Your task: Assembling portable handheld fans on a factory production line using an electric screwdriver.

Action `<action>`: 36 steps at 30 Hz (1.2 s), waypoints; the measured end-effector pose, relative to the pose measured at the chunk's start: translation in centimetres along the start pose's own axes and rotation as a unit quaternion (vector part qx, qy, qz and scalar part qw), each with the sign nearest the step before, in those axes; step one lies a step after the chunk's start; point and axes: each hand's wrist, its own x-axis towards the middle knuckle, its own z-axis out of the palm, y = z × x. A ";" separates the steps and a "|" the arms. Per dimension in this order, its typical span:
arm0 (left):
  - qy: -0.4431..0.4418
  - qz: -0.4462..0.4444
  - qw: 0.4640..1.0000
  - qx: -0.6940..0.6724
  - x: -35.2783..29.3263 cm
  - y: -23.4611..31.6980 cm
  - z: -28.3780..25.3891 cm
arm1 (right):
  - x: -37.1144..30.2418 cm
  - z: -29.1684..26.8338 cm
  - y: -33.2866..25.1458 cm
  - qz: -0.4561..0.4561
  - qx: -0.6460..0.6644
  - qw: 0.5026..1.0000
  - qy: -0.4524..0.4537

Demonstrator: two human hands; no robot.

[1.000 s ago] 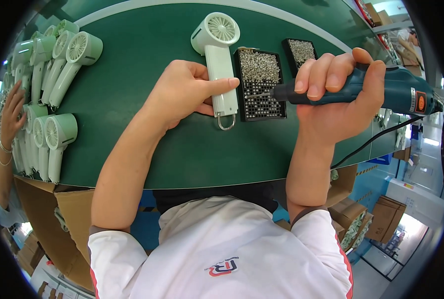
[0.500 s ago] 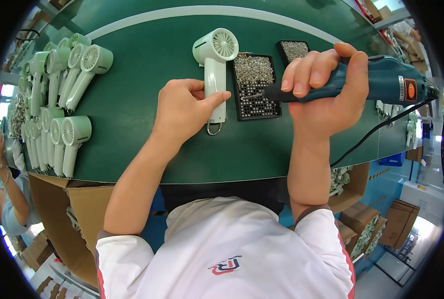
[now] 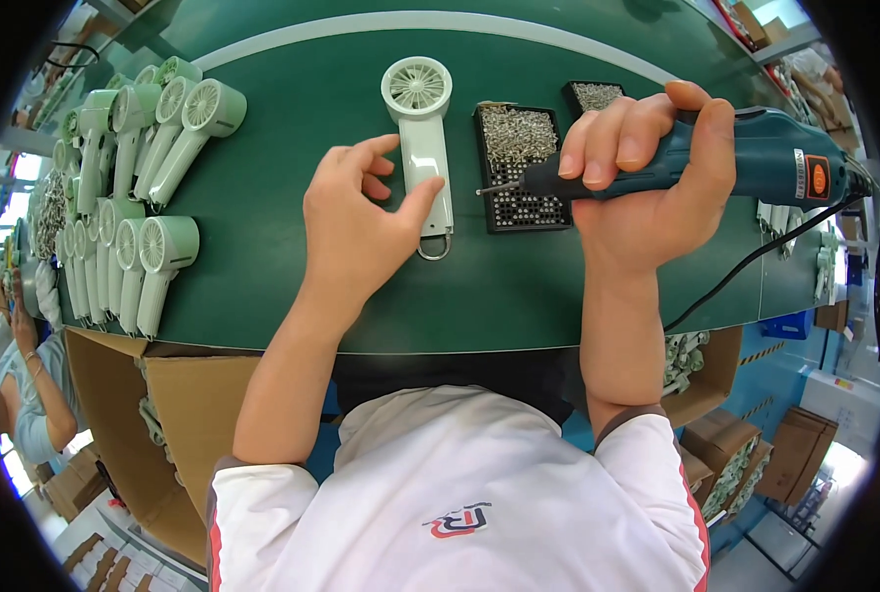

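A pale green handheld fan (image 3: 423, 148) lies on the green table in front of me, its round grille facing up and a metal loop at its lower end. My left hand (image 3: 356, 217) is open beside the handle, fingers apart on its left, thumb reaching over the lower handle; whether the thumb touches it I cannot tell. My right hand (image 3: 647, 187) is closed around a teal electric screwdriver (image 3: 765, 158). Its bit points left toward the fan, with what looks like a small screw at the tip. Beneath the bit is a black screw tray (image 3: 529, 219), with loose screws heaped in its far half.
A second screw tray (image 3: 595, 96) sits farther back. Several matching fans (image 3: 168, 247) stand in rows at the left. A black cord (image 3: 741, 266) runs from the screwdriver along the right. Below the table's left edge is an open cardboard box (image 3: 193, 395); another person's arm (image 3: 45, 380) shows at far left.
My left hand has loosened from the fan's handle, its fingers spreading. The fan's grille has turned from facing right to facing up. The bit has come out of the tray's screw holes.
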 end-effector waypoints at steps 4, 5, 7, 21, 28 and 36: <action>-0.003 0.155 0.986 -0.058 -1.0 0.8 -0.1 | -0.1 0.5 -0.1 0.016 0.012 1.000 0.001; -0.001 0.153 0.986 -0.057 -1.0 0.8 0.2 | -0.1 0.6 -0.2 0.020 0.015 1.000 0.009; -0.009 0.175 0.981 -0.080 -1.1 0.7 0.8 | -0.1 0.6 -0.1 0.026 0.018 0.999 0.016; 0.014 0.214 0.971 -0.109 -1.2 1.0 1.7 | -0.2 0.1 0.1 0.028 0.017 0.999 -0.002; 0.005 0.231 0.969 -0.087 -0.9 1.0 1.6 | -0.3 0.2 0.2 0.023 -0.008 1.000 -0.005; -0.041 0.119 0.990 -0.056 0.5 0.5 -1.5 | -0.3 0.7 0.2 0.030 -0.033 0.999 0.007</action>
